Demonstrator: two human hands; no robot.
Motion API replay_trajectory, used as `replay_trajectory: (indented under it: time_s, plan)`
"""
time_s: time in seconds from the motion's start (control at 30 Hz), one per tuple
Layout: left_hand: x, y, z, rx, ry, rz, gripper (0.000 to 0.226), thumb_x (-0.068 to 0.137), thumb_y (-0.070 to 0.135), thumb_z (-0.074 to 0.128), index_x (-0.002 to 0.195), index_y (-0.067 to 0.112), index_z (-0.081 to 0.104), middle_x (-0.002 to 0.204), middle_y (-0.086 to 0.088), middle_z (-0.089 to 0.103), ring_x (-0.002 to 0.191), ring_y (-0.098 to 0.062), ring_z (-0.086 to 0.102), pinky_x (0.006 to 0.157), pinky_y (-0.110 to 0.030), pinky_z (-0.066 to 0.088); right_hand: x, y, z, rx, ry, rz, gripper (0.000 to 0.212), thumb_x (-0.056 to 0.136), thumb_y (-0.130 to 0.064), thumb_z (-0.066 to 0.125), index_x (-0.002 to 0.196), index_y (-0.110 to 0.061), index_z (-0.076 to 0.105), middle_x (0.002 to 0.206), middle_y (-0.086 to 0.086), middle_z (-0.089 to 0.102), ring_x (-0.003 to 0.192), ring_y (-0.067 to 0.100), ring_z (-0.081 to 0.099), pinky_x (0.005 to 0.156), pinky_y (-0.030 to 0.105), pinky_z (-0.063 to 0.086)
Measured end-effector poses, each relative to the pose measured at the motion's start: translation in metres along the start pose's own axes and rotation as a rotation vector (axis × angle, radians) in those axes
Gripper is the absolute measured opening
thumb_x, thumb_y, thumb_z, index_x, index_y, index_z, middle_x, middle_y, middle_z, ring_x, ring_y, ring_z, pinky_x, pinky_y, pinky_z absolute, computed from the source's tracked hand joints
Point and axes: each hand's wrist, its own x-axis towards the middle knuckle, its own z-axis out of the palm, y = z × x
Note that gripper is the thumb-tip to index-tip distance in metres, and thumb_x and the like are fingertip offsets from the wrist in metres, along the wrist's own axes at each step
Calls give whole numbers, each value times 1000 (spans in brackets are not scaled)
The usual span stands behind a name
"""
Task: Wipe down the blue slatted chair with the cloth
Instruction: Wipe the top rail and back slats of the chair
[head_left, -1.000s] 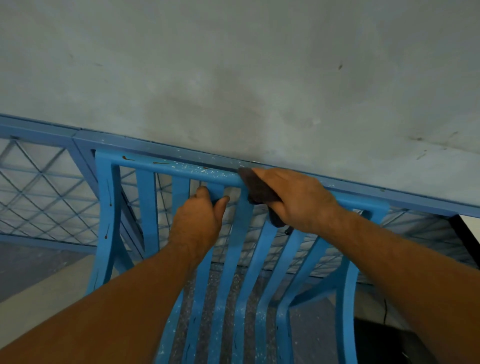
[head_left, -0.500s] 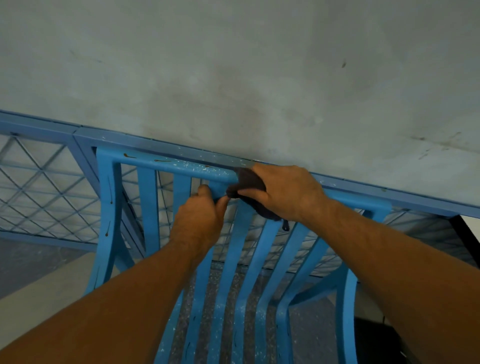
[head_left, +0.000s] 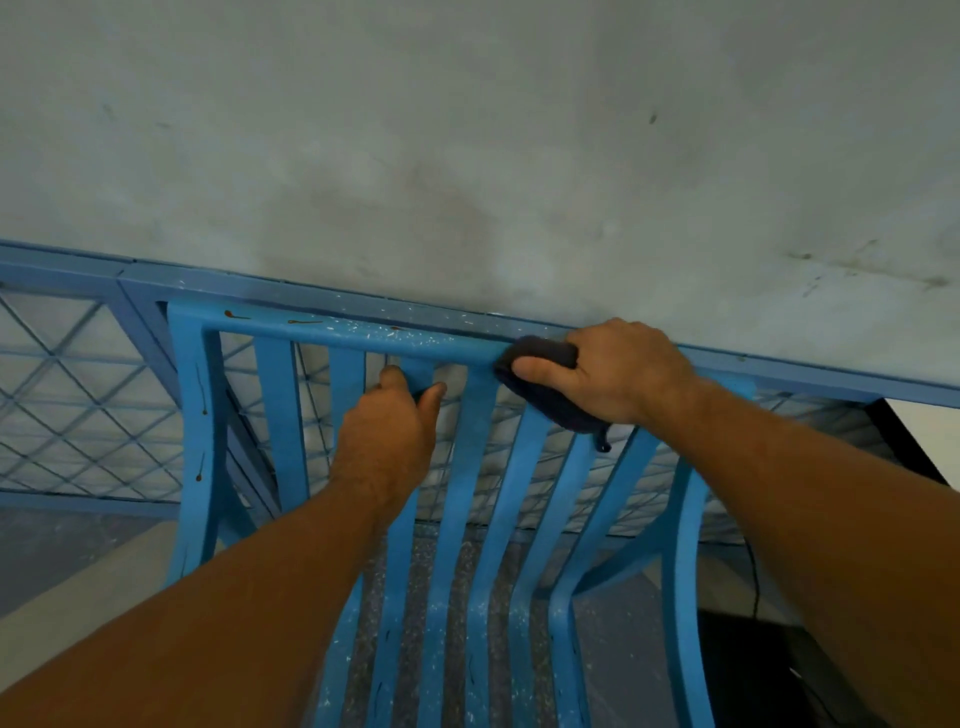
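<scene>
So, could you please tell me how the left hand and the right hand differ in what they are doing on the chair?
The left hand grips a back slat bare, while the right hand holds a dark cloth. The left hand sits lower, below the top rail, while the right hand presses the cloth onto that rail. Both are on the backrest of the blue slatted chair.

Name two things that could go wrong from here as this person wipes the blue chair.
The cloth hangs loose below the right hand and might snag in gaps of the chair. The left hand grips a slat, so the patch under it may go unwiped, like the white specks on the top rail.
</scene>
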Motion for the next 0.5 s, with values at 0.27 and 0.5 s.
replay_trajectory:
  time_s: [0.27, 0.5]
  plan:
    - [0, 1, 0, 60, 21, 5, 35, 97, 48, 45, 93, 14, 39, 66, 5, 42, 59, -13, 44, 47, -27, 29, -9, -2, 22, 98, 305, -254, 53, 94, -65, 36, 118, -24, 60, 101, 0, 67, 90, 26, 63, 69, 32, 40]
    - [-3, 3, 1, 62, 53, -6, 35, 98, 47, 45, 90, 13, 39, 64, 5, 42, 56, -12, 43, 45, -26, 27, -28, 44, 23, 85, 250, -269, 62, 92, -68, 34, 132, -25, 54, 110, 1, 65, 95, 27, 62, 75, 36, 46]
